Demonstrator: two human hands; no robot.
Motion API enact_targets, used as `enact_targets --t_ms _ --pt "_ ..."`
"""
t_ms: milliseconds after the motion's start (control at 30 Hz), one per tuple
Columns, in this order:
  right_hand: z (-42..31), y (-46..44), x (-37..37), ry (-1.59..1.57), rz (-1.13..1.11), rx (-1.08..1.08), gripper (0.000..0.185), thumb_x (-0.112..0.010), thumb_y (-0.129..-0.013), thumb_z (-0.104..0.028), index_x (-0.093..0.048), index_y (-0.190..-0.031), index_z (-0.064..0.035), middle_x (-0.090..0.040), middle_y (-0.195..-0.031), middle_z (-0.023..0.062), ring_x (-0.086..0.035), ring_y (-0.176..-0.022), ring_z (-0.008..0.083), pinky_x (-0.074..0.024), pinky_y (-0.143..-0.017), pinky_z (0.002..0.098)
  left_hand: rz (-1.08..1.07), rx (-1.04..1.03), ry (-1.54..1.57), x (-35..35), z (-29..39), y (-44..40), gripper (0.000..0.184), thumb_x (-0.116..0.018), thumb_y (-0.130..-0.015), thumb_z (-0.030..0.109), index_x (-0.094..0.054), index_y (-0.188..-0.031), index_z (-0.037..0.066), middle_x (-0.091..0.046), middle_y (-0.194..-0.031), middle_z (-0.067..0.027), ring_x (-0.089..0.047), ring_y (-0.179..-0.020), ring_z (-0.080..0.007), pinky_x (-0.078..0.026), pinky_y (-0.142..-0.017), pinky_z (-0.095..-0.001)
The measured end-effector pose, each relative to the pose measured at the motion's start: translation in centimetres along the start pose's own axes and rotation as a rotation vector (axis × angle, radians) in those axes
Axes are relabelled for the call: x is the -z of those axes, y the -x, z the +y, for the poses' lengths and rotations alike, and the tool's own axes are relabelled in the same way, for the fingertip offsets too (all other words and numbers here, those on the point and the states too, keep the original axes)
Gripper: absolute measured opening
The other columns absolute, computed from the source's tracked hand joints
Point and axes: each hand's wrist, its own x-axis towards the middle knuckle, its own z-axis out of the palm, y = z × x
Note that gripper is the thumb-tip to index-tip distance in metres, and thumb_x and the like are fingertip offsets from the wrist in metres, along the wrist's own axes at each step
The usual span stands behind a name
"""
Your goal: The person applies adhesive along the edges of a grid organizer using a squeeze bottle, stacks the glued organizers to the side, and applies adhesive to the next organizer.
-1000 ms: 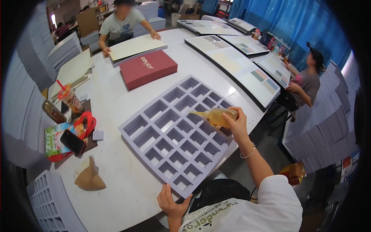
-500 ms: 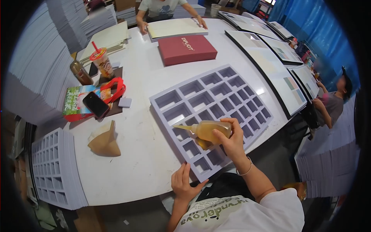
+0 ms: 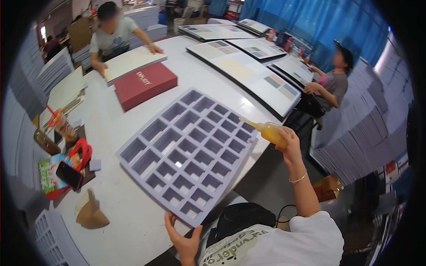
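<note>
A pale lavender grid frame with many rectangular compartments lies at an angle on the white table, its near corner by the table edge. My left hand is at that corner, thumb and fingers spread against the near-left side. In my right hand is a clear squeeze bottle of amber liquid, held above the grid's right edge. Its narrow nozzle points left over the right-hand compartments. My fingers partly hide the bottle's base.
A red box sits beyond the grid, near a co-worker whose hands touch a cream board. Sample boards line the right side, by another seated person. Left are a phone, drink cup and folded brown paper.
My right hand has lifted the bottle away from the grid's near compartments to its right edge. The view has turned right. My left hand stays by the near corner, its fingers spread wider.
</note>
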Motion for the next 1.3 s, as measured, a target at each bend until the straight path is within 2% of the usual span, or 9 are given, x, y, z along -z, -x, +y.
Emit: enact_targets --t_ms 33,100,200,300,333,533,733,1300 --pt "-0.1 -0.2 0.9 0.056 0.037 0.023 0.040 -0.074 -0.084 -0.028 -0.058 -0.113 -0.0059 -0.064 -0.096 0.0050 -0.065 -0.079 0.0135 -0.0537 -0.055 0.0253 -0.018 -0.007 -0.008 0.3 1.7 -0.3 0.083 -0.080 -0.074 0.016 -0.035 -0.141 -0.006 -0.047 -0.137 -0.0223 -0.052 -0.119 -0.0312 -0.042 -0.100 -0.0412" --pt "-0.4 -0.5 2.1 0.164 0.103 0.061 0.041 -0.076 -0.083 -0.029 -0.058 -0.113 -0.0064 -0.064 -0.096 0.0049 -0.065 -0.079 0.0132 -0.0541 -0.055 0.0251 -0.055 0.221 0.143 0.7 3.7 0.0 0.085 -0.071 -0.079 0.006 -0.024 -0.149 -0.001 -0.043 -0.142 -0.0224 -0.048 -0.127 -0.0326 -0.033 -0.108 -0.0421" --pt "-0.3 -0.9 3.4 0.187 0.107 0.063 0.043 -0.077 -0.081 -0.030 -0.058 -0.113 -0.0070 -0.064 -0.097 0.0046 -0.065 -0.081 0.0125 -0.0541 -0.056 0.0246 -0.076 0.367 0.306 1.4 3.7 0.9 0.068 -0.065 -0.089 0.019 -0.032 -0.145 -0.002 -0.048 -0.138 -0.0214 -0.052 -0.122 -0.0303 -0.041 -0.101 -0.0410" --pt "0.2 -1.7 4.3 0.189 0.107 0.056 0.043 -0.077 -0.081 -0.029 -0.058 -0.113 -0.0068 -0.065 -0.098 0.0046 -0.065 -0.082 0.0124 -0.0538 -0.056 0.0244 -0.064 0.536 0.480 1.8 4.9 1.7 0.064 -0.068 -0.091 0.027 -0.041 -0.139 -0.005 -0.054 -0.131 -0.0227 -0.056 -0.115 -0.0334 -0.049 -0.092 -0.0430" --pt "0.2 -1.9 4.2 0.189 0.104 0.049 0.043 -0.077 -0.082 -0.029 -0.058 -0.113 -0.0068 -0.065 -0.098 0.0047 -0.065 -0.082 0.0124 -0.0537 -0.056 0.0243 -0.114 0.633 0.508 2.0 5.3 1.5 0.055 -0.056 -0.099 0.017 -0.033 -0.144 -0.005 -0.048 -0.139 -0.0202 -0.050 -0.125 -0.0284 -0.046 -0.099 -0.0394" --pt "0.7 -2.8 1.7 0.082 0.030 0.036 0.042 -0.077 -0.082 -0.025 -0.058 -0.113 -0.0061 -0.065 -0.098 0.0056 -0.065 -0.081 0.0125 -0.0535 -0.055 0.0238 -0.081 0.681 0.595 1.7 6.0 1.1 0.053 -0.056 -0.099 0.021 -0.037 -0.142 -0.004 -0.051 -0.135 -0.0202 -0.051 -0.122 -0.0285 -0.045 -0.098 -0.0396" --pt "1.6 -5.0 -1.5 0.089 -0.014 0.081 0.047 -0.080 -0.079 -0.027 -0.058 -0.113 -0.0040 -0.065 -0.097 0.0079 -0.065 -0.079 0.0136 -0.0537 -0.053 0.0239 -0.063 0.696 0.640 1.7 5.1 1.0 0.050 -0.055 -0.100 0.023 -0.042 -0.140 -0.003 -0.053 -0.133 -0.0181 -0.054 -0.117 -0.0261 -0.046 -0.094 -0.0382" --pt "2.4 -8.1 -3.3 0.171 0.015 0.104 0.049 -0.080 -0.079 -0.030 -0.058 -0.115 -0.0044 -0.065 -0.097 0.0077 -0.066 -0.080 0.0149 -0.0545 -0.054 0.0242 -0.083 0.718 0.637 1.7 5.4 0.9 0.051 -0.053 -0.101 0.028 -0.042 -0.140 -0.004 -0.053 -0.135 -0.0181 -0.051 -0.124 -0.0280 -0.042 -0.099 -0.0388"
